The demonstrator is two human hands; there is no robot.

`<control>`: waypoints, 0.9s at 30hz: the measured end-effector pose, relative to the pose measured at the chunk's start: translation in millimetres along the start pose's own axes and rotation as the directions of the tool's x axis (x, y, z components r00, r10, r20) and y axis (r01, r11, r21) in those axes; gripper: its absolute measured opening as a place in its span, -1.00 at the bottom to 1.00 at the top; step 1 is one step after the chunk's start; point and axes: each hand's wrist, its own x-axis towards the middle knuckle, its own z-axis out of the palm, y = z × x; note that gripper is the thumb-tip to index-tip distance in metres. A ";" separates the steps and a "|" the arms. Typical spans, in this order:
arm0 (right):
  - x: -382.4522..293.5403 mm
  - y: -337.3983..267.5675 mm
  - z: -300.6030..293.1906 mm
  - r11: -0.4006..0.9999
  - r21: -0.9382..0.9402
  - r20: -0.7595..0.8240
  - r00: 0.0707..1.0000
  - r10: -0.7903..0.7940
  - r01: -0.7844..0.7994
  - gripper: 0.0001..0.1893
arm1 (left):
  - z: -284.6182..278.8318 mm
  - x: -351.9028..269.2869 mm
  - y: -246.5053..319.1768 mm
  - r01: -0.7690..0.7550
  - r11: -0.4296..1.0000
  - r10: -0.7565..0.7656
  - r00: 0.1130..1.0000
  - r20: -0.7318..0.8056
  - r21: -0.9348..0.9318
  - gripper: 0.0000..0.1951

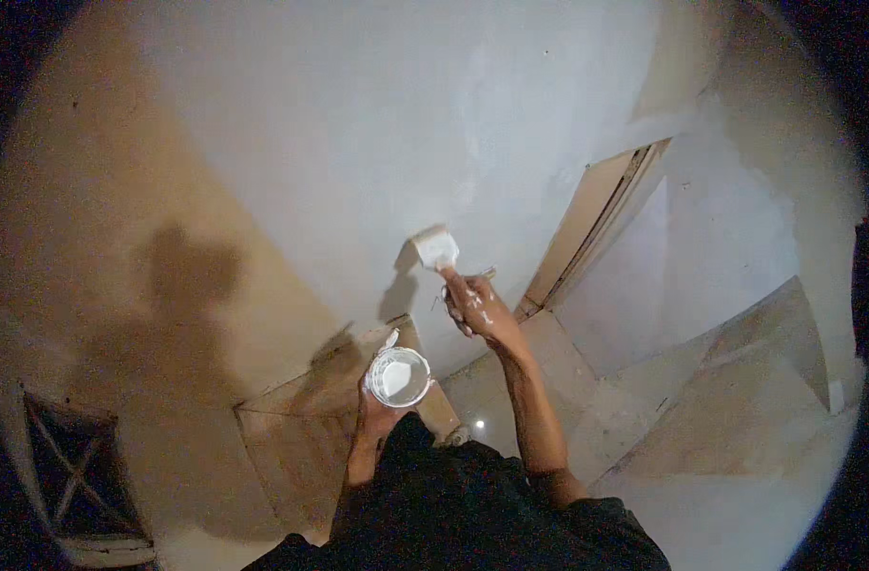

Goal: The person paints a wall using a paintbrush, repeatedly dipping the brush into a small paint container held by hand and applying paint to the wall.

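My right hand [480, 307], spotted with white paint, grips the handle of a wide paintbrush [436, 248]. The brush head is coated white and lies at or close to the pale wall [377, 143]; whether the bristles touch it I cannot tell. Lower and to the left, my left hand [373, 414] holds a round paint container [400, 378], its mouth facing up towards me. White paint shows inside it and is smeared over its rim. A white-coated piece [390, 340] sticks up at the container's far edge. Most of my left hand's fingers are hidden beneath the container.
Left of the pale area the wall is tan [120, 164], with my shadow across it. A wood-coloured door or frame [591, 221] stands at the right. Low at the left is a dark opening with crossed bars [81, 464]. A tan boxy piece [299, 442] stands beside my left arm.
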 end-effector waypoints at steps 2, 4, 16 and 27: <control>-24.8 -52.8 5.9 0.996 -0.030 -0.081 0.993 -0.092 0.089 -0.44 | -0.8 -1.0 -24.4 0.199 0.960 -0.196 0.980 0.034 -0.194 -0.33; -40.7 -98.5 5.1 0.997 -0.006 -0.079 0.994 -0.075 0.075 -0.45 | -1.8 -3.2 27.8 0.076 0.995 -0.074 0.997 0.029 -0.066 -0.31; -12.2 51.1 17.1 0.995 0.104 -0.071 0.997 0.006 0.001 -0.46 | -50.2 16.0 23.9 0.273 0.869 -0.206 0.958 0.199 -0.412 -0.19; 2.1 72.5 25.1 0.957 -0.065 -0.117 0.955 0.273 -0.282 -0.36 | -41.6 31.6 37.4 -0.226 0.949 0.199 0.970 0.139 0.221 -0.25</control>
